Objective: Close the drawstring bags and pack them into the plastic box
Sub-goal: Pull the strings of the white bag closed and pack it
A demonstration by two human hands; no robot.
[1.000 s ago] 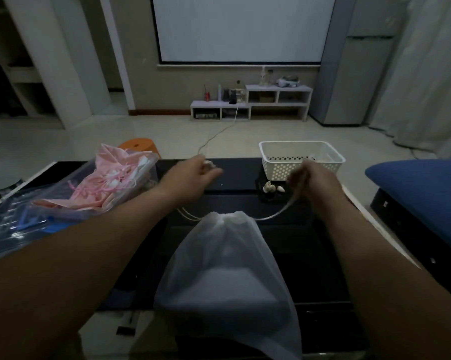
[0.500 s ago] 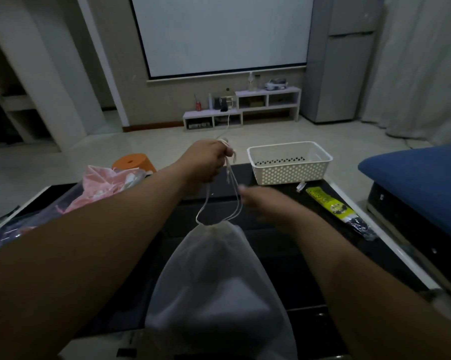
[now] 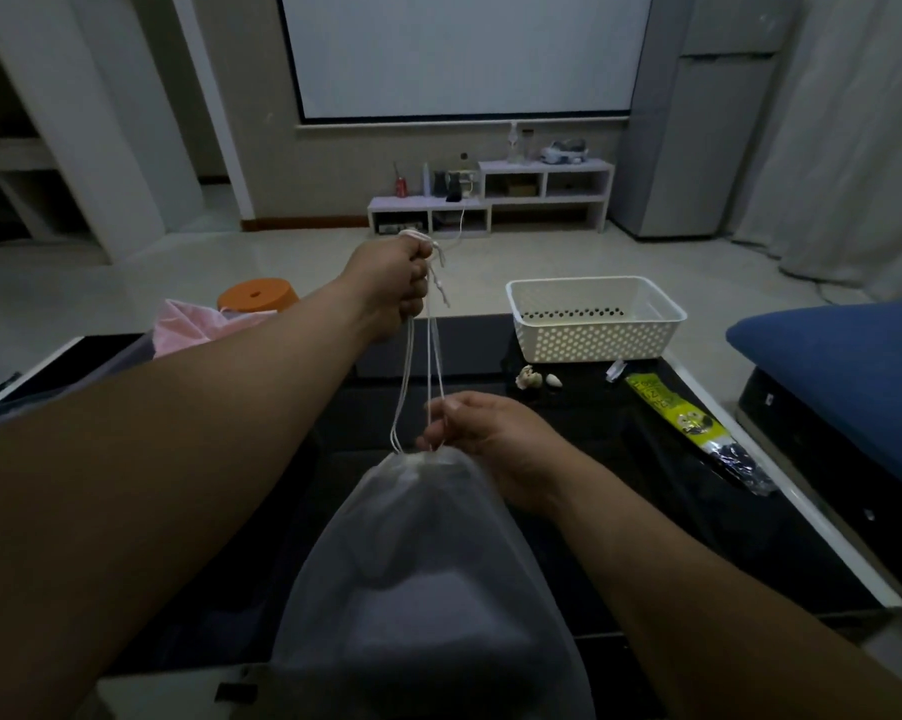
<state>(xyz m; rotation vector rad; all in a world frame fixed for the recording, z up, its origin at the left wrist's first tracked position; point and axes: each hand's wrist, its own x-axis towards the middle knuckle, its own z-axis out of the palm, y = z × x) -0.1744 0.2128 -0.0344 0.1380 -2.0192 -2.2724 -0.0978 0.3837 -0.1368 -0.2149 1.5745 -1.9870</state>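
A white mesh drawstring bag [image 3: 423, 574] hangs low in the middle, its mouth gathered tight. From the mouth, white cords [image 3: 431, 366] run straight up into my left hand [image 3: 394, 283], which grips their knotted ends in a fist above the table. My right hand [image 3: 482, 433] sits just right of the bag's mouth and pinches the cords close to the gathered top. The white perforated plastic box [image 3: 597, 317] stands on the far right part of the black table, with nothing visible inside.
Pink drawstring bags [image 3: 194, 324] lie in clear plastic at the left edge of the black table [image 3: 620, 459]. Small shells [image 3: 534, 379] and a yellow-green packet [image 3: 688, 423] lie in front of the box. An orange stool [image 3: 256, 293] stands behind; a blue cushion [image 3: 849, 366] is on the right.
My left hand has risen higher with the cord ends, drawing the cords taut. My right hand moved from the outstretched cord to the bag's mouth and now pinches the cords there.
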